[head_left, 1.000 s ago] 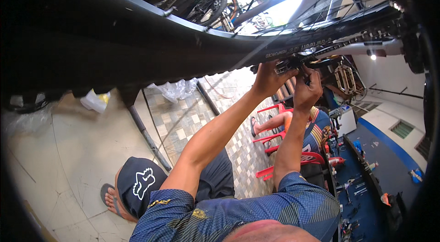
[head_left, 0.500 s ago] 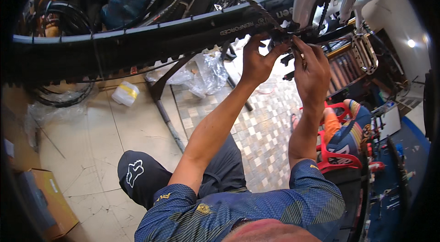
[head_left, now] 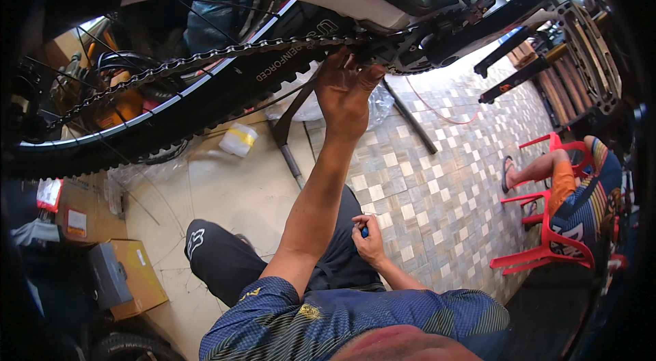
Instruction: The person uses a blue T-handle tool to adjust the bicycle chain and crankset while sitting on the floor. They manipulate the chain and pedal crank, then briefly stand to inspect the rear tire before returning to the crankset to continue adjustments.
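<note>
My left hand (head_left: 345, 98) reaches up under a bicycle's chain (head_left: 225, 51), close to the chainring and crank area (head_left: 410, 50). Its thumb stands apart from the fingers; the fingertips are partly hidden in shadow against the bike, and I see nothing gripped. Down by my lap, my right hand (head_left: 371, 246) is closed on a small blue-handled tool (head_left: 365, 231), most of which the fingers cover. Behind the chain runs the black knobbly tyre (head_left: 273, 68) of the rear wheel. A flat pedal (head_left: 589, 53) hangs at the upper right.
A seated person (head_left: 581, 190) is on a red plastic chair (head_left: 547, 251) at the right. A dark stand leg (head_left: 410, 117) crosses the tiled floor. Clear plastic wrap and a taped white bundle (head_left: 238, 139) lie at left, with a cardboard box (head_left: 139, 279) nearer me.
My right hand has left the bike and dropped to my lap, now with a blue-handled tool. My left hand remains up at the bike. The view has shifted, showing more chain and floor.
</note>
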`<state>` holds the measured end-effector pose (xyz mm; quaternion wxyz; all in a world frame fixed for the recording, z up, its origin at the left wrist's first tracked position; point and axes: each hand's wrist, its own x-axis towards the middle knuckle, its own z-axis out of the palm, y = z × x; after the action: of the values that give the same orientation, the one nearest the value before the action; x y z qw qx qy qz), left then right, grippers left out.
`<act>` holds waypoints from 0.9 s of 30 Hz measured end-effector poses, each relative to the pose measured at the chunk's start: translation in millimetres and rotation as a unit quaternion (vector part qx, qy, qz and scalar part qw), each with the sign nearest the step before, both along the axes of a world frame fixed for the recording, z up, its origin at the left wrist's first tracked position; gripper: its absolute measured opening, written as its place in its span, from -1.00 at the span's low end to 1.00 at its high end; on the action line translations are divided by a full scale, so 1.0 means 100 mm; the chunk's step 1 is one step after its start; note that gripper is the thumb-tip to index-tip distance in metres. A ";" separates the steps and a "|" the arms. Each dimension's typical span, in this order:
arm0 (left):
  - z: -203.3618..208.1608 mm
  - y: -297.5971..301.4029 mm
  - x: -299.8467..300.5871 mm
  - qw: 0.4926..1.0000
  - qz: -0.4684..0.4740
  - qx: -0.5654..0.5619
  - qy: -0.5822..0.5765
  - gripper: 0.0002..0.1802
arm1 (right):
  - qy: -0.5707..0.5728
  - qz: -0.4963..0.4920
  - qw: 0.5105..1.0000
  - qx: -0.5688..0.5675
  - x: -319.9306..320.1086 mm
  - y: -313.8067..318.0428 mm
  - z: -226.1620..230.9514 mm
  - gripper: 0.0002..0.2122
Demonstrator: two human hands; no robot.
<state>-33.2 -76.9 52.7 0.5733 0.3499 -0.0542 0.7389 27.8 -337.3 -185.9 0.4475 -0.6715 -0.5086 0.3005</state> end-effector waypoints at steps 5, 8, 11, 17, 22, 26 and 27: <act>0.01 0.02 -0.07 0.998 -0.046 -0.030 -0.016 -0.61 | -0.231 0.045 0.972 0.015 -0.25 -0.16 -0.04 -0.63; 0.01 0.06 -0.06 0.997 -0.065 -0.028 -0.012 -0.61 | -0.280 0.057 0.957 -0.051 -0.22 -0.23 0.07 -0.55; 0.00 0.07 -0.02 0.998 -0.055 -0.026 -0.015 -0.63 | -0.204 0.061 0.976 -0.048 0.07 -0.18 0.23 -0.60; -0.02 0.07 -0.01 0.995 -0.083 -0.027 -0.039 -0.58 | -0.176 0.002 0.980 0.087 0.44 0.26 1.43 -0.69; -0.14 0.20 0.08 0.994 -0.092 0.009 -0.056 -0.48 | -0.166 -0.023 0.900 0.402 0.16 0.39 2.56 -0.72; -0.11 0.24 0.08 0.993 -0.099 -0.001 -0.061 -0.45 | -0.269 -0.028 0.841 0.469 -0.03 0.50 2.88 -0.73; -0.08 0.21 0.08 0.991 -0.111 -0.010 -0.077 -0.44 | -0.253 -0.034 0.843 0.473 -0.05 0.54 2.86 -0.74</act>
<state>-25.5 -55.4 45.1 0.6492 0.2785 -0.1295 0.6959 22.6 -282.9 100.0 0.5763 -0.4475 -0.6617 -0.1728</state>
